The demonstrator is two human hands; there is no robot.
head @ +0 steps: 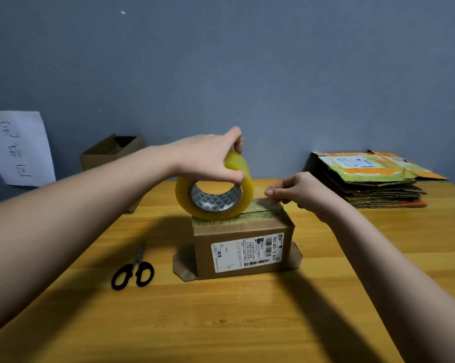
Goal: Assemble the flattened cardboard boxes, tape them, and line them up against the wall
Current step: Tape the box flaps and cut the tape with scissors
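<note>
Head view. A small brown cardboard box (243, 247) with a white printed shipping label on its near face stands on the yellow-brown wooden table (247, 323), roughly at the centre of the surface. Its bottom flaps splay outward onto the table at the left and right ends. The top flaps are folded shut, and a strip of clear tape (263, 205) lies along the top seam.

A roll of yellowish transparent packing tape (216, 189) with a patterned grey core stands on edge on the left part of the box top. The left hand (208, 158) grasps this roll from above — fingers curled over the far side, thumb pressed on the near rim. The right hand (297, 191) sits at the right end of the box top, its fingertips pinching the free end of the tape strip just above the cardboard.

Black-handled scissors (134, 271) lie flat on the table, left of the box and apart from it, blades pointing away from the viewer.

An assembled open-topped brown cardboard box (111, 153) stands at the far left of the table against the blue-grey wall (247, 61). A white paper sheet (19, 148) with handwritten characters hangs on the wall beside it.

A stack of flattened cardboard boxes (370, 179) — orange and green printed faces on top — rests at the far right of the table, near the wall.
</note>
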